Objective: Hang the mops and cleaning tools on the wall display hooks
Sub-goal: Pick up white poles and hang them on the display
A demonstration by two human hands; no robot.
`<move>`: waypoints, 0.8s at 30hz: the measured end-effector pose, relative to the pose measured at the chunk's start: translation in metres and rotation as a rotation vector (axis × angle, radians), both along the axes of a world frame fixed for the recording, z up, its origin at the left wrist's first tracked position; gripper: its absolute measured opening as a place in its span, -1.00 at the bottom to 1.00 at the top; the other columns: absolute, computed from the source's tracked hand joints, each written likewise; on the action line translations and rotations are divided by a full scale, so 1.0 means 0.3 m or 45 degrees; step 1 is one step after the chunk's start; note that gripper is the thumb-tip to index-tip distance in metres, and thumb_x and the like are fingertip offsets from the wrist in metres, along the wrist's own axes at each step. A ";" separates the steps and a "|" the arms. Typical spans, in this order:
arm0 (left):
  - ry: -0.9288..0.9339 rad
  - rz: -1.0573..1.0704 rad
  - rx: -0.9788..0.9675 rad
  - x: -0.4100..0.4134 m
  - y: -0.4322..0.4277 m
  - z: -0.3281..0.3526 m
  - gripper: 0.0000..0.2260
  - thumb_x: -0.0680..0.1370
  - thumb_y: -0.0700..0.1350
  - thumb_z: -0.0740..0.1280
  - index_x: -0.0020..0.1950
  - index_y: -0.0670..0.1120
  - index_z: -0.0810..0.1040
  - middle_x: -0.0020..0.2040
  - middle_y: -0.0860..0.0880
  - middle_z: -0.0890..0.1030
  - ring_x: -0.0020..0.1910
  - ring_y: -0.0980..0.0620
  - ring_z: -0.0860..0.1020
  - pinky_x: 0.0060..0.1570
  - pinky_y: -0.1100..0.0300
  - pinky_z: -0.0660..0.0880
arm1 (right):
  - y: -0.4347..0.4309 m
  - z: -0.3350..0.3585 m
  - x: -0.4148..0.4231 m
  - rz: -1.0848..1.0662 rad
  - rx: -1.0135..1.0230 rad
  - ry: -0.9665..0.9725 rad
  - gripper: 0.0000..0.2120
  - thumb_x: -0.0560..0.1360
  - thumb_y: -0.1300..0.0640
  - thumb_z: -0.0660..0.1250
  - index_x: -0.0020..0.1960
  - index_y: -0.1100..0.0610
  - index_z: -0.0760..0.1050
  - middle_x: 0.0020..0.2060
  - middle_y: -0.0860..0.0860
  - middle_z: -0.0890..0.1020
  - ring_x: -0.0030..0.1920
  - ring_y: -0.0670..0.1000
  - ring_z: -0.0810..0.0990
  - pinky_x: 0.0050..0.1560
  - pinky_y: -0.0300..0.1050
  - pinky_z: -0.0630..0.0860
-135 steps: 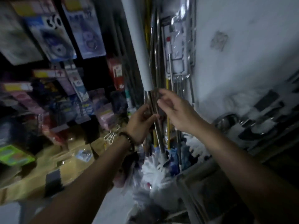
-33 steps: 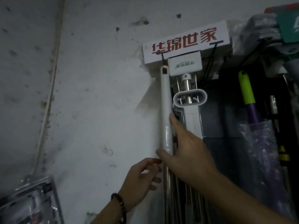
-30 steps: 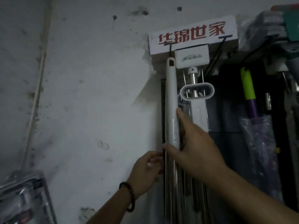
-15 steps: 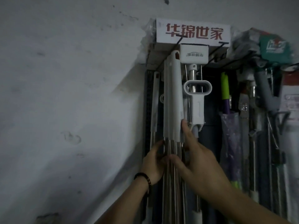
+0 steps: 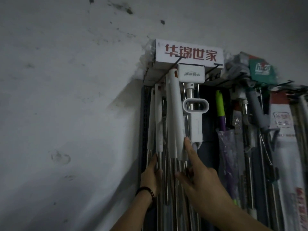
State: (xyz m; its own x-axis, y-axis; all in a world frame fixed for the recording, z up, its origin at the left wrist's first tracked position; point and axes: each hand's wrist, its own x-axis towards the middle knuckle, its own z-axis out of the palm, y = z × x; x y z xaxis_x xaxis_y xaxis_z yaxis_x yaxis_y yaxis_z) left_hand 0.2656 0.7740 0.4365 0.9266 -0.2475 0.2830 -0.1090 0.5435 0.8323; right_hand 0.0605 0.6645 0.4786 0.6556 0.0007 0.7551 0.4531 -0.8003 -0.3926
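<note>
A mop with a long white grip (image 5: 175, 114) hangs upright with its top at a black wire hook (image 5: 62, 58) under a white sign with red characters (image 5: 188, 52). My right hand (image 5: 200, 179) holds this mop, index finger up against the lower end of the white grip and thumb across the steel shaft (image 5: 173, 180). My left hand (image 5: 150, 176), with a dark wristband, lies flat against the steel poles of other white-handled mops (image 5: 158, 117) hanging just to the left.
A squeeze mop with an oval white handle (image 5: 195, 107) hangs right of my hands. Further right hang a green and purple handle (image 5: 220, 104), a plastic-wrapped tool (image 5: 228, 155), grey tools (image 5: 256, 110) and a red-white package (image 5: 281, 130). A stained white wall (image 5: 66, 114) fills the left.
The view swung from the low shelves up to the hook rack. The white-grip mop rose until its top reached the hook, and both hands slid lower along the shafts.
</note>
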 end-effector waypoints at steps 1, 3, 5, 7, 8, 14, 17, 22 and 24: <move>0.003 0.040 0.004 0.005 -0.004 0.009 -0.52 0.39 0.32 0.53 0.16 0.05 0.69 0.20 -0.09 0.66 0.11 -0.02 0.66 0.09 0.05 0.63 | -0.001 -0.001 0.002 -0.002 0.001 0.002 0.01 0.63 0.07 0.40 0.52 -0.56 -0.34 -0.38 0.00 0.62 -0.29 -0.09 0.66 -0.25 -0.24 0.60; -0.118 0.186 0.176 0.056 -0.008 -0.002 -0.47 0.36 0.37 0.50 0.27 0.20 0.64 0.35 -0.04 0.57 0.20 0.01 0.61 0.31 -0.04 0.53 | -0.002 -0.002 0.003 -0.010 0.006 0.012 0.00 0.63 0.06 0.40 0.51 -0.57 -0.34 -0.37 0.01 0.61 -0.28 -0.07 0.65 -0.22 -0.20 0.61; -0.342 0.267 0.437 0.039 0.009 0.004 -0.55 0.59 0.13 0.41 0.48 0.26 0.46 0.42 0.05 0.47 0.27 0.07 0.53 0.36 0.01 0.48 | -0.002 0.000 -0.001 -0.022 0.011 0.030 0.00 0.64 0.03 0.39 0.49 -0.58 -0.36 -0.34 0.03 0.61 -0.29 0.00 0.65 -0.19 -0.12 0.62; -0.493 0.407 0.706 0.044 0.027 -0.002 -0.50 0.69 -0.19 0.29 0.57 0.19 0.33 0.39 0.10 0.43 0.27 0.09 0.49 0.29 0.15 0.47 | -0.004 0.001 -0.005 -0.027 0.010 0.041 0.00 0.64 0.02 0.39 0.50 -0.57 -0.37 -0.32 0.05 0.61 -0.30 0.02 0.64 -0.20 -0.10 0.62; -0.541 0.531 0.844 0.052 0.026 -0.001 -0.50 0.68 -0.23 0.28 0.58 0.12 0.34 0.41 0.08 0.46 0.27 0.05 0.52 0.26 0.17 0.49 | -0.006 0.003 -0.008 -0.028 -0.001 0.042 0.00 0.63 0.03 0.40 0.51 -0.55 -0.36 -0.33 0.06 0.62 -0.31 0.01 0.64 -0.21 -0.10 0.62; -0.716 0.908 0.791 -0.136 0.006 -0.015 -0.69 0.68 -0.06 0.26 0.43 0.08 0.42 0.27 0.04 0.56 0.15 0.13 0.58 0.18 0.08 0.61 | -0.024 0.007 -0.019 -0.016 -0.061 0.092 0.06 0.58 0.15 0.42 0.56 -0.51 -0.31 -0.26 0.04 0.72 -0.35 0.00 0.70 -0.21 0.02 0.72; -0.789 0.648 0.706 -0.262 0.018 -0.040 -0.71 0.68 0.04 0.26 0.40 0.24 0.41 0.19 0.26 0.60 0.15 0.35 0.58 0.12 0.30 0.59 | -0.018 -0.005 -0.017 -0.032 -0.069 0.065 -0.01 0.60 0.10 0.41 0.60 -0.46 -0.26 -0.29 -0.01 0.70 -0.35 -0.05 0.69 -0.19 -0.04 0.71; -0.308 -0.096 0.151 -0.327 0.006 -0.042 -0.73 0.71 0.02 0.24 0.07 0.31 0.71 0.08 -0.09 0.75 0.07 -0.02 0.73 0.02 0.10 0.63 | 0.017 -0.036 0.001 -0.069 -0.062 0.099 0.14 0.51 0.13 0.46 0.56 -0.47 -0.37 -0.24 -0.07 0.70 -0.33 -0.08 0.68 -0.24 -0.14 0.67; -0.278 -0.109 0.110 -0.298 -0.006 -0.048 -0.72 0.71 0.03 0.24 0.04 0.30 0.73 0.07 -0.11 0.76 0.03 -0.03 0.73 -0.03 0.12 0.62 | 0.029 -0.041 0.004 -0.087 -0.063 0.105 0.15 0.53 0.15 0.45 0.56 -0.46 -0.41 -0.26 -0.08 0.67 -0.37 -0.09 0.65 -0.36 -0.26 0.56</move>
